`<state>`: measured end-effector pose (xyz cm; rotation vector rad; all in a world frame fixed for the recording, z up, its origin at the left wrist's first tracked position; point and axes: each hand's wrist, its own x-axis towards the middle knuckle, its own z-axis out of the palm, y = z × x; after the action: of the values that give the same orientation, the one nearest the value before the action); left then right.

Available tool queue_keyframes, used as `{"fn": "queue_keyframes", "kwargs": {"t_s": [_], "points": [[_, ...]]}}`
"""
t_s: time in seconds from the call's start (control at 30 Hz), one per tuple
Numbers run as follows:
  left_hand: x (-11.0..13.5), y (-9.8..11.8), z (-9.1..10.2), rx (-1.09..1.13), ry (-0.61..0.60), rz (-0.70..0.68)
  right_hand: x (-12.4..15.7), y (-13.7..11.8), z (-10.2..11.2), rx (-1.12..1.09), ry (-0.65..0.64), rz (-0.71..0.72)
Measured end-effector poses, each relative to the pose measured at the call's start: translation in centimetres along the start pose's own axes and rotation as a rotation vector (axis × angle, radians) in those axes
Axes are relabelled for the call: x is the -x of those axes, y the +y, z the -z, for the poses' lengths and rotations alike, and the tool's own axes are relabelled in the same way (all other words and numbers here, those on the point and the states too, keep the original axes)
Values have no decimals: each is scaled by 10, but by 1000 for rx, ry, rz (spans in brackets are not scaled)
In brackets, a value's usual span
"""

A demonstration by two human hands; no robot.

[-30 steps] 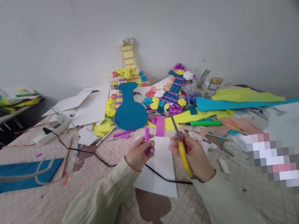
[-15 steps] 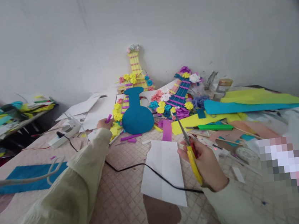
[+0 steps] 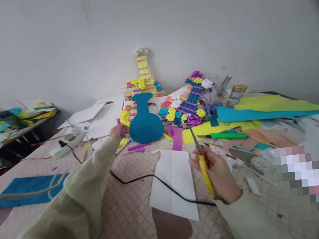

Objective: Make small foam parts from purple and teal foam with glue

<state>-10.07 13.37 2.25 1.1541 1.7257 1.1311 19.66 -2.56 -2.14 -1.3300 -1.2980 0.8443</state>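
Note:
My left hand is closed on a small purple paper piece, which stands up above the fingers. It is just left of a blue, long-necked cutout with a round body, which leans upright. In my right hand is a pair of scissors with yellow and red handles, its blades pointing up and away. Between the hands lies a folded white sheet. A flat purple strip touches its far edge, and several purple paper pieces lie before the blue cutout.
A black cable crosses the white sheet. On the left are a power strip and a folded blue sheet. Decorated shapes with paper flowers lean at the back. Yellow and blue paper, sticks and a jar crowd the right.
My left hand has moved slightly to the right, closer to the blue cutout, and the purple piece in it now points more upright. My right hand with the scissors has barely moved.

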Motion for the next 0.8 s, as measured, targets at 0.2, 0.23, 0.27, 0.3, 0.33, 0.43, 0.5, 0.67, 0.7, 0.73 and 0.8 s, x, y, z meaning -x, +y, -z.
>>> {"fn": "queue_keyframes", "kwargs": {"t_s": [0.2,0.23,0.27,0.3,0.33,0.43,0.5,0.67,0.7,0.73,0.8], "points": [[113,15,-49,476,-308,35,9,-13,-5,-337,-83,-86],[132,15,-58,600,-379,90,11,-15,-6,-363,-110,-82],[148,14,-66,685,-424,142,12,-17,-6,-375,-136,-72],[162,12,-74,741,-475,197,13,-18,-6,-378,-163,-59],[174,10,-80,779,-518,246,14,-18,-6,-375,-188,-46],[192,1,-95,853,-596,369,16,-17,-7,-383,-266,-36],[194,-7,-100,871,-615,430,16,-16,-8,-400,-322,-50],[192,-27,-103,867,-655,447,20,-16,-11,-397,-389,-78],[191,-30,-101,880,-665,431,21,-17,-11,-382,-374,-87],[191,-32,-99,896,-674,408,22,-18,-12,-370,-357,-94],[192,-35,-94,906,-684,298,22,-19,-11,-351,-332,-96]]}}
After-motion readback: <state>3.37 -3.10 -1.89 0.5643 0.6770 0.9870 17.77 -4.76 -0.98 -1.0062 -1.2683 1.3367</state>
